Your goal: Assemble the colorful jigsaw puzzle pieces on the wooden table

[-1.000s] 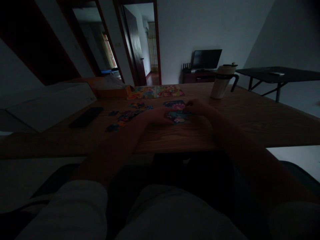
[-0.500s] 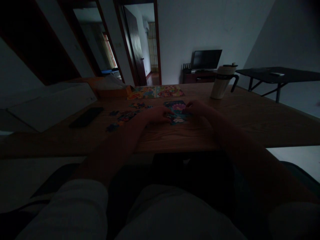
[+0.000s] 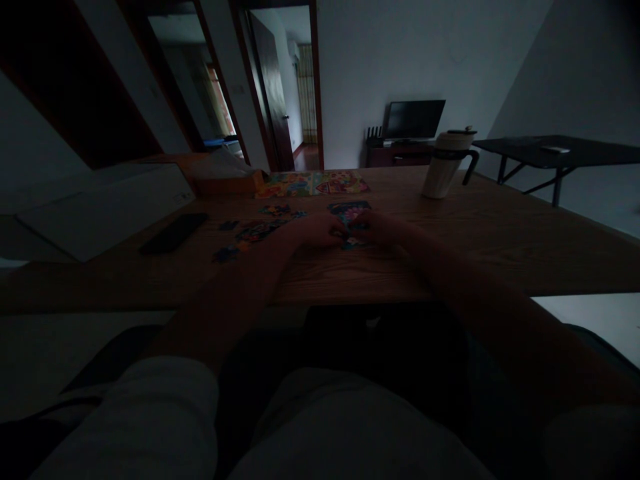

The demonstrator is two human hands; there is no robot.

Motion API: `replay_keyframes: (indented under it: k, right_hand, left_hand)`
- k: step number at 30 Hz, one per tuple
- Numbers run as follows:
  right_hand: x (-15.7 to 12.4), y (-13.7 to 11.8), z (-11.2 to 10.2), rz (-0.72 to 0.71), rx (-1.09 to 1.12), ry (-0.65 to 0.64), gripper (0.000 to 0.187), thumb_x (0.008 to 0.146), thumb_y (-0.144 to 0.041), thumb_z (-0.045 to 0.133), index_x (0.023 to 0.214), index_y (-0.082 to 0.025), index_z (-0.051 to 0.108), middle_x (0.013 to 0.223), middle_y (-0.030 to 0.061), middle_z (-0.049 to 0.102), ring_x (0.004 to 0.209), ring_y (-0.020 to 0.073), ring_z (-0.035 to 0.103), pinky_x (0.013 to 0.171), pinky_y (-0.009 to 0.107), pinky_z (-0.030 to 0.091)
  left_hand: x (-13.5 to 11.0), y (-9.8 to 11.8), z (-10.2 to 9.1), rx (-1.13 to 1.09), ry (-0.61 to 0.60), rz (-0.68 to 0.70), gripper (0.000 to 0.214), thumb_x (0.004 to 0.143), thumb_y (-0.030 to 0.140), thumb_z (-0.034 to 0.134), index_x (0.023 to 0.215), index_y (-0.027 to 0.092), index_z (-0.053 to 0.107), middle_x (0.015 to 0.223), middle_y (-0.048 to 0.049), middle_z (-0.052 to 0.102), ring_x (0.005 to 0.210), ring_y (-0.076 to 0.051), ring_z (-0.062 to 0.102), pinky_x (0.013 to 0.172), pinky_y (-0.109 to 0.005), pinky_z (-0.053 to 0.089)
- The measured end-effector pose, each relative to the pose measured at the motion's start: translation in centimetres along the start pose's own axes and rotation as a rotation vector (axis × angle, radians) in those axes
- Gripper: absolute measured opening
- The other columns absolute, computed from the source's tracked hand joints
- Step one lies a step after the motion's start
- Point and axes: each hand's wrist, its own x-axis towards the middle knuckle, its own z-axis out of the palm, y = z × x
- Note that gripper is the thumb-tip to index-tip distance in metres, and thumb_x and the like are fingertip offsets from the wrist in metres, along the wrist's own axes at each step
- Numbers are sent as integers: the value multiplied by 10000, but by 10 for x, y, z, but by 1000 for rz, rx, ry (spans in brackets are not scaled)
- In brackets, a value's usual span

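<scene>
My left hand (image 3: 317, 231) and right hand (image 3: 380, 228) are close together over the small, brightly coloured patch of joined cardboard jigsaw pieces (image 3: 350, 212) in the middle of the brown wood-grain table (image 3: 500, 233), fingers curled on its near edge; in this dim light I cannot tell whether either hand pinches a loose piece. I think the job here is to pin the patch flat with one hand and press tabs straight down with the other, not dragging it toward the scattered loose pieces (image 3: 250, 235) at my left.

A wooden table (image 3: 500, 233) spans mid-frame, bearing scattered puzzle pieces (image 3: 255, 232), a picture sheet (image 3: 313, 183), a dark phone (image 3: 173, 233) and, upper right, a tumbler (image 3: 443, 168).
</scene>
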Motion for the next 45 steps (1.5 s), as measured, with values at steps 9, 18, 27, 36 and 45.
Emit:
replay_keyframes:
  k: [9, 18, 27, 36, 45]
  right_hand:
    - [2, -1, -1, -23, -6, -32, 271, 938, -311, 584, 1097, -220, 783, 1169, 79, 738, 1068, 246, 657, 957, 314, 471]
    - [6, 8, 4, 13, 54, -40, 253, 915, -299, 587, 1026, -198, 791, 1002, 52, 767, 868, 203, 673, 825, 278, 484]
    - [5, 22, 7, 162, 123, -22, 418, 904, -353, 642, 1291, -204, 696, 1298, 85, 693, 1102, 248, 664, 975, 326, 486]
    - [2, 28, 4, 177, 149, -57, 455, 914, -312, 651, 1350, -185, 655, 1355, 104, 662, 1150, 261, 654, 1023, 336, 478]
    - [1, 24, -1, 131, 155, -84, 361, 913, -325, 632, 1235, -186, 718, 1239, 94, 722, 1027, 251, 694, 960, 332, 508]
  left_hand:
    - [-4, 13, -7, 122, -103, -118, 373, 914, 443, 548, 1180, 260, 735, 1090, -56, 749, 930, -228, 678, 856, -312, 462]
    - [-2, 35, -11, 262, -114, -212, 328, 913, 394, 528, 1087, 250, 766, 1002, -62, 751, 840, -220, 667, 758, -301, 458]
    - [-22, -40, -56, 3, -252, -412, 754, 553, 473, 835, 1268, 276, 699, 1267, -61, 696, 1033, -260, 642, 859, -301, 482]
    - [-39, -26, -38, -1, -252, -491, 674, 617, 528, 823, 1220, 253, 707, 1203, -68, 708, 1012, -268, 654, 863, -331, 495]
    - [-28, -26, -19, -131, -107, -394, 704, 743, 482, 744, 1374, 205, 601, 1289, -89, 673, 1119, -249, 634, 945, -303, 480]
